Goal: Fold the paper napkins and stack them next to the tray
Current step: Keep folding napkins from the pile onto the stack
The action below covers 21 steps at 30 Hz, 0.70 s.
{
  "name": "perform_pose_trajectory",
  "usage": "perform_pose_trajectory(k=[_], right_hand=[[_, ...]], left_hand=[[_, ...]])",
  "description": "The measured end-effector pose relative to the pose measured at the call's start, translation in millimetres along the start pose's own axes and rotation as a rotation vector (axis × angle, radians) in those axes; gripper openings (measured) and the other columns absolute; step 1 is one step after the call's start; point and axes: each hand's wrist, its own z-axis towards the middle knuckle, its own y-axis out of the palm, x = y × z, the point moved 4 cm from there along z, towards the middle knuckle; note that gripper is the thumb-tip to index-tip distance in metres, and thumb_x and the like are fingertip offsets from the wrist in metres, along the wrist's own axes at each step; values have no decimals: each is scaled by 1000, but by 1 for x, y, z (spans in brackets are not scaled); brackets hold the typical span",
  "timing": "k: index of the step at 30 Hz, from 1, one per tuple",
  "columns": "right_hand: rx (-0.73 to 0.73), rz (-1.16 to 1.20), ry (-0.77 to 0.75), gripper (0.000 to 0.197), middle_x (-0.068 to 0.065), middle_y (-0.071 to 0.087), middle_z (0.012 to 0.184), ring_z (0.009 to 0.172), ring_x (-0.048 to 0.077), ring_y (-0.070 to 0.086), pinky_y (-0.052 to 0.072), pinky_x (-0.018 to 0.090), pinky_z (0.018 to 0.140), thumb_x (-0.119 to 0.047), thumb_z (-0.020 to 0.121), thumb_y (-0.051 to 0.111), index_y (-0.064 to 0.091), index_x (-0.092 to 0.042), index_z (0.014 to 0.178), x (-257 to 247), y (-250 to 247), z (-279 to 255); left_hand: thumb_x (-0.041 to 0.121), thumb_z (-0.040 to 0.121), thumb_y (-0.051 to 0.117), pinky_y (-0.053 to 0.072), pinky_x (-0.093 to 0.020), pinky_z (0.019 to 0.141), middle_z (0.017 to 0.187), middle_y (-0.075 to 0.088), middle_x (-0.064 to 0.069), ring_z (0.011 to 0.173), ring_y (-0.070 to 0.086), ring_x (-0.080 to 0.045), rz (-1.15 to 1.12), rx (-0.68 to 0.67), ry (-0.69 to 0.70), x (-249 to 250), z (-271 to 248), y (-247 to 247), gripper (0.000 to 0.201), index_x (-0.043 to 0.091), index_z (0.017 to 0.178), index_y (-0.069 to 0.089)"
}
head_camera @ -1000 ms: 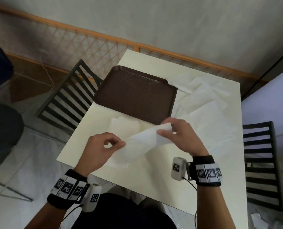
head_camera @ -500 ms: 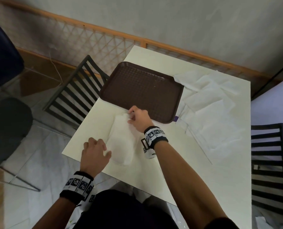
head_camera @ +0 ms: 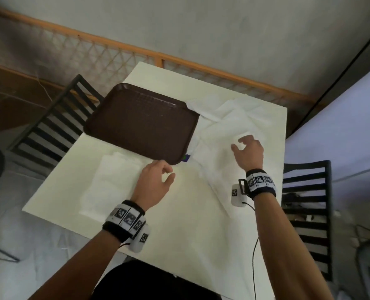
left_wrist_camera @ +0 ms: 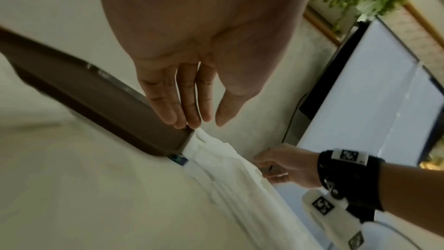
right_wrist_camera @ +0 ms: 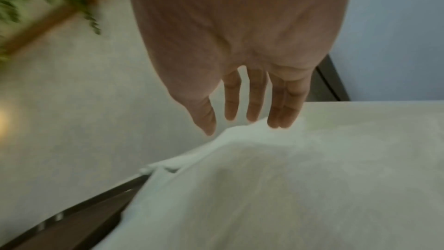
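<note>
A brown tray (head_camera: 143, 124) lies at the table's far left. In front of it sits the stack of folded white napkins (head_camera: 112, 180). Loose unfolded napkins (head_camera: 229, 122) are spread to the tray's right. My left hand (head_camera: 162, 176) hovers over the table near the tray's front right corner (left_wrist_camera: 168, 147), fingers relaxed and holding nothing. My right hand (head_camera: 244, 146) reaches over the loose napkins (right_wrist_camera: 264, 187) with fingers (right_wrist_camera: 256, 102) straight and spread, just above the paper, gripping nothing.
The cream table (head_camera: 179, 224) is small and its edges are close on all sides. Black slatted chairs stand at the left (head_camera: 56, 122) and right (head_camera: 307, 204). A small blue-green item (head_camera: 186, 158) peeks out at the tray's corner. A cable (head_camera: 254, 256) hangs from my right wrist.
The folded napkin was laid on the stack and released. My right hand moved from the stack across to the loose napkins on the right. My left hand shifted right toward the tray's corner.
</note>
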Motion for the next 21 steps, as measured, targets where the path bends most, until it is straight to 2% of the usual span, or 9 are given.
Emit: perform_pose_trajectory(k=[3, 7, 9, 11, 12, 13, 16, 19, 21], right_hand=[[-6, 14, 41, 41, 18, 55, 144, 129, 46, 58, 48, 47, 107, -33, 97, 79, 61, -17, 131, 34, -16, 43], [-112, 68, -12, 47, 20, 54, 150, 137, 44, 54, 45, 47, 112, -36, 100, 75, 55, -25, 141, 48, -26, 95], [-209, 78, -53, 44, 20, 59, 148, 137, 39, 58, 45, 42, 111, -35, 103, 72, 56, -25, 143, 48, -24, 110], [-282, 74, -96, 39, 17, 68, 138, 130, 35, 64, 47, 37, 105, -33, 104, 72, 61, -24, 140, 49, -20, 118], [-296, 80, -101, 35, 15, 71, 133, 126, 33, 66, 48, 36, 103, -32, 104, 73, 65, -23, 137, 50, -19, 120], [-294, 98, -99, 31, 14, 72, 130, 122, 31, 67, 49, 34, 101, -30, 104, 73, 68, -22, 134, 51, -18, 120], [-225, 175, -98, 19, 9, 75, 118, 110, 28, 70, 50, 31, 93, -24, 102, 73, 75, -22, 121, 54, -22, 116], [-157, 220, -141, 9, 4, 75, 103, 91, 19, 66, 51, 32, 86, -23, 100, 76, 80, -23, 109, 52, -32, 100], [-133, 288, -150, 6, -2, 74, 95, 84, 12, 65, 48, 26, 77, -23, 98, 77, 81, -27, 101, 52, -42, 81]], left_hand=[[27, 97, 75, 58, -41, 94, 96, 75, 8, 95, 71, -13, -171, -18, -84, 39, 44, 43, 13, 22, 107, 68], [36, 96, 75, 52, -44, 105, 111, 75, -4, 115, 66, -26, -363, -38, -287, 76, 103, 101, 46, 29, 138, 58], [48, 86, 81, 56, -46, 101, 106, 74, -10, 104, 70, -31, -502, -39, -335, 79, 123, 129, 59, 38, 140, 58], [53, 75, 85, 57, -48, 85, 81, 64, -7, 79, 64, -30, -616, -21, -320, 74, 134, 152, 58, 45, 128, 66], [45, 78, 87, 51, -42, 78, 72, 56, -2, 69, 58, -25, -628, 5, -305, 76, 135, 157, 49, 41, 124, 71], [32, 84, 87, 46, -38, 77, 67, 51, 2, 65, 54, -20, -623, 57, -320, 81, 135, 156, 38, 34, 120, 76], [3, 90, 83, 52, -26, 78, 73, 62, 3, 65, 61, -6, -622, 219, -310, 101, 128, 139, 20, 12, 108, 83], [6, 91, 83, 50, -6, 73, 87, 76, 5, 70, 66, 9, -545, 290, -239, 107, 113, 120, 17, 14, 106, 85], [12, 90, 85, 51, -6, 75, 94, 80, 6, 77, 68, 7, -553, 329, -220, 101, 97, 108, 17, 20, 106, 86]])
